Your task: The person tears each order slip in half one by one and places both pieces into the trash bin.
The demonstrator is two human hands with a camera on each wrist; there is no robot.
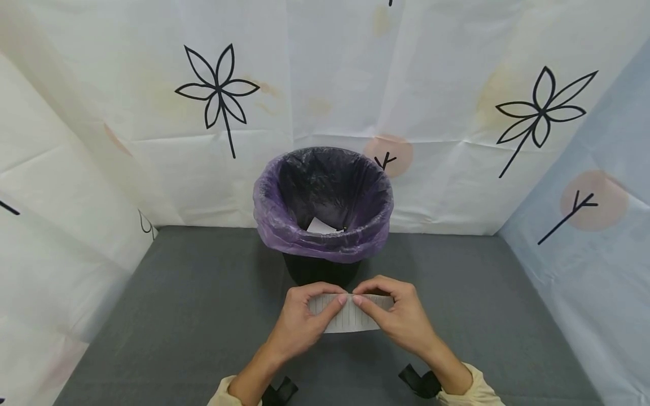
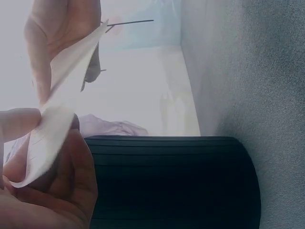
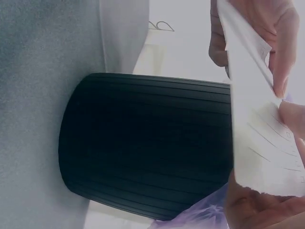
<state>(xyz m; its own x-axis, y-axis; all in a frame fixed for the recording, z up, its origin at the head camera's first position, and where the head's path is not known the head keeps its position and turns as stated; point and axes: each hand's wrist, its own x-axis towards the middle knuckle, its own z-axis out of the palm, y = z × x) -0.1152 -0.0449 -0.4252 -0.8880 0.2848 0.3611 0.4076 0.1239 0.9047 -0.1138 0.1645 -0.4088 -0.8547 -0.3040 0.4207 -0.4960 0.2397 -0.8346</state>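
Observation:
Both hands hold one strip of ruled paper (image 1: 350, 320) in front of the bin. My left hand (image 1: 302, 318) pinches its top edge near the middle between thumb and fingers. Right beside it, my right hand (image 1: 401, 313) pinches the same edge, the two thumb tips almost meeting. In the right wrist view the paper (image 3: 252, 124) shows printed lines and a ragged torn end. From the left wrist the paper (image 2: 57, 109) appears nearly edge-on and slightly curved.
A dark ribbed bin (image 1: 320, 270) lined with a purple plastic bag (image 1: 269, 225) stands just beyond the hands. White paper (image 1: 321, 226) lies inside it. The grey cloth surface (image 1: 193, 316) meets printed fabric walls (image 1: 447, 113) at the back and sides.

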